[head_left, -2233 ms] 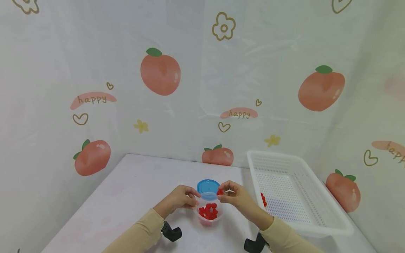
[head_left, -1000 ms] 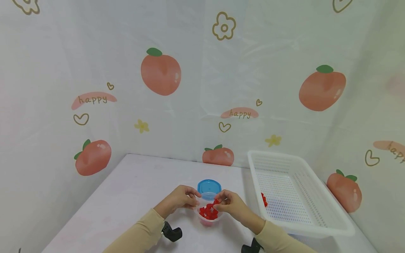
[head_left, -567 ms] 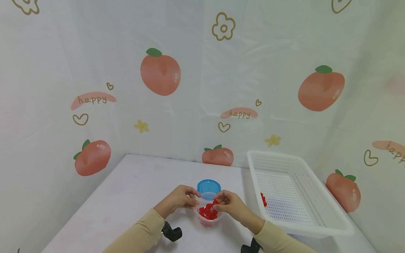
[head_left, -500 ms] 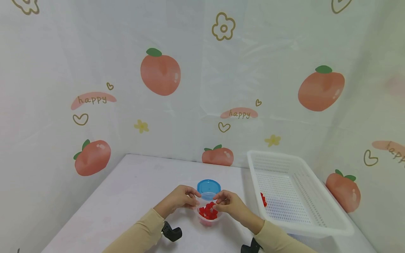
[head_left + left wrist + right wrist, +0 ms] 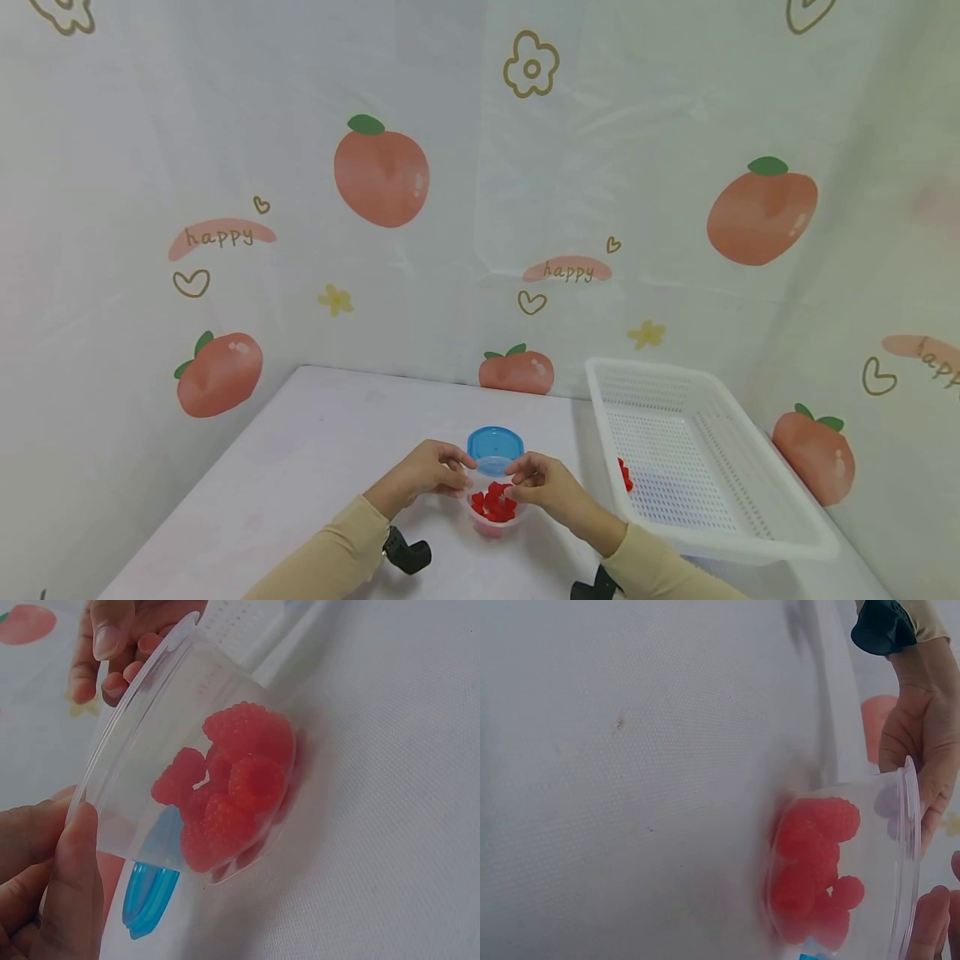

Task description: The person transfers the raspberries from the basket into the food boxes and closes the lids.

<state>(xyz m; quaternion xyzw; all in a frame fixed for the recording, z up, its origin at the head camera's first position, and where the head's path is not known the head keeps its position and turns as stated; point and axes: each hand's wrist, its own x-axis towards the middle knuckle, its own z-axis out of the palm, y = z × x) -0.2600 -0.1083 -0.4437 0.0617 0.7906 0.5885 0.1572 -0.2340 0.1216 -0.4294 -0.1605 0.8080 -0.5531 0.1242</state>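
Note:
A clear plastic tub holding several red raspberries stands on the white table. My left hand pinches the tub's left rim between thumb and fingers. Over the opposite rim hovers my right hand, its fingers loosely bent with no berry visible between them; whether it touches the rim I cannot tell. Just behind the tub is a blue lid, also partly visible as a blue edge in the left wrist view.
To the right stands a large white perforated basket, with a few red pieces against its left wall. White tabletop stretches to the left. A printed fruit curtain hangs behind.
My right hand has lowered from near the lid to the tub's right rim and let go of a raspberry, which dropped among the others. The left hand stays on the rim.

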